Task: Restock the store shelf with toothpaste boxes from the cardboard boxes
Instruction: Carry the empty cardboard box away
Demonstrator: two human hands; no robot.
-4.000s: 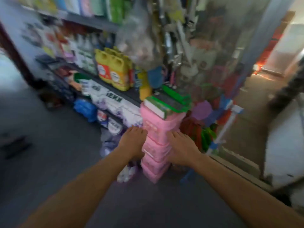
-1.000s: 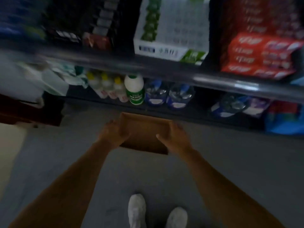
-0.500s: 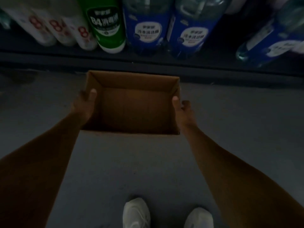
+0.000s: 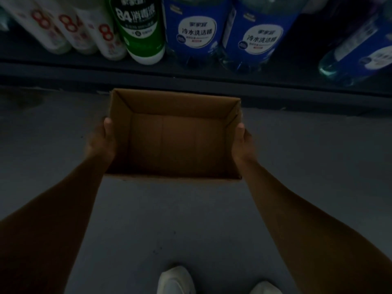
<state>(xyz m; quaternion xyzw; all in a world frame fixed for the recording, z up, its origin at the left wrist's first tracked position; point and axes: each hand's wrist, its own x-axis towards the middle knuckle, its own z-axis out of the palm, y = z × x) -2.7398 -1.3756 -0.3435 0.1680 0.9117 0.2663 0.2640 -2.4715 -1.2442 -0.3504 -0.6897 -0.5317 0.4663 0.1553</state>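
1. Far left, on the dark bottom store shelf (image 4: 63,66), three white plastic bottles with red "8" lettering (image 4: 70,28) lean in a row
2. Just right of them stands a green-and-white plastic disinfectant bottle (image 4: 141,32), its label reading "84"
3. The left hand (image 4: 101,141) clasps the left wall of an open brown cardboard box (image 4: 176,141), thumb hooked over the rim; the fingers on the outer side are hidden
4. The box, held between both hands above the grey floor (image 4: 169,219), sits at centre frame, just near of the shelf edge; only its bare bottom shows inside, with no toothpaste boxes visible in it
5. Behind it on the shelf, two clear bottles with blue labels (image 4: 229,32) stand side by side
6. The right hand (image 4: 241,143) clasps the right wall of the box, thumb lying along the rim, its other fingers out of sight
7. Near bottom, two white shoes (image 4: 176,281) point toward the shelf
8. Far right, another blue-labelled bottle (image 4: 356,52) leans on the shelf
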